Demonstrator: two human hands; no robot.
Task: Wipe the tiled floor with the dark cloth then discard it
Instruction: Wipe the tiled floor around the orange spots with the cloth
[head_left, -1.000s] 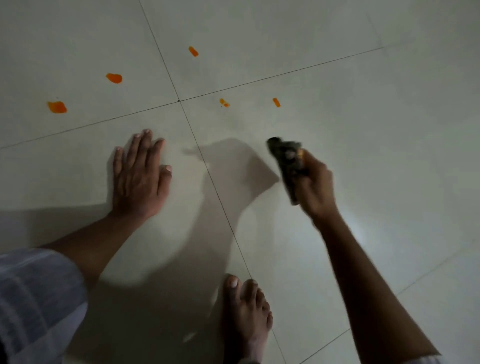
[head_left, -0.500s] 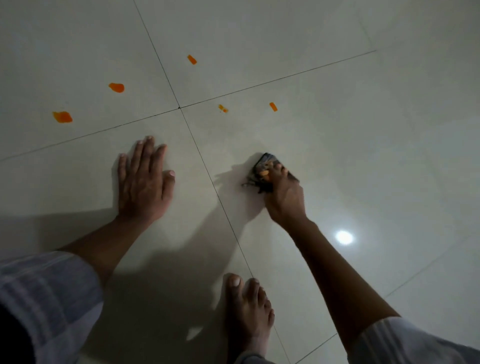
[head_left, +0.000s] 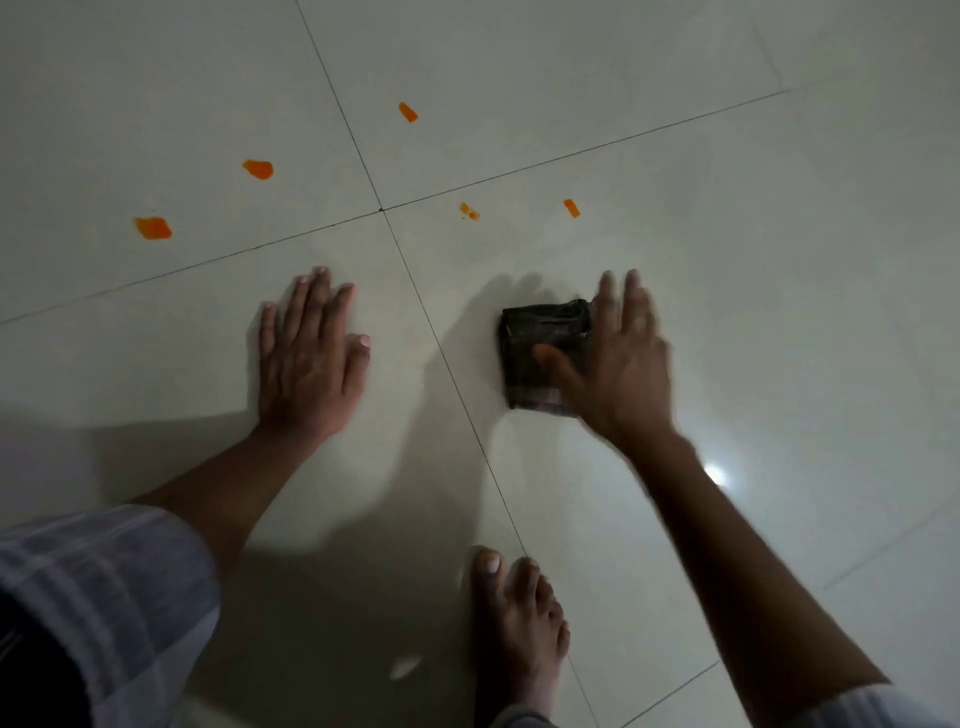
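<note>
Pressing my right hand (head_left: 621, 364) flat on the dark cloth (head_left: 543, 353): fingers straight and spread, thumb lying across the fabric, palm over its right-hand part. No curl, no pinch; the hand holds nothing, it only bears down. Motion blur softens the hand's edges, so exact fingertip contact with the tile cannot be read. The cloth is a folded, roughly rectangular pad lying flat on the tiled floor (head_left: 779, 260), on the tile to the right of the near grout line. Its long axis runs about 12 to 6 o'clock, and most of the visible fabric sits at 9 o'clock from my palm. My left hand (head_left: 306, 358) is planted flat on the adjacent tile, fingers straight, well apart from the cloth at its 9 o'clock; it looks like a brace only. Key relation: the orange spots all lie beyond the cloth. Nearest are the small pair (head_left: 469, 211) at roughly 11 o'clock and the single dash (head_left: 571, 208) at roughly 12 to 1 o'clock from the pad. Three more (head_left: 408, 111) (head_left: 258, 169) (head_left: 153, 227) sit farther off toward 10 to 11 o'clock, across the grout cross. Judgement: right hand is the working hand; next stroke should push the pad forward toward 12 o'clock. Wiping not yet done; discarding not begun.
</note>
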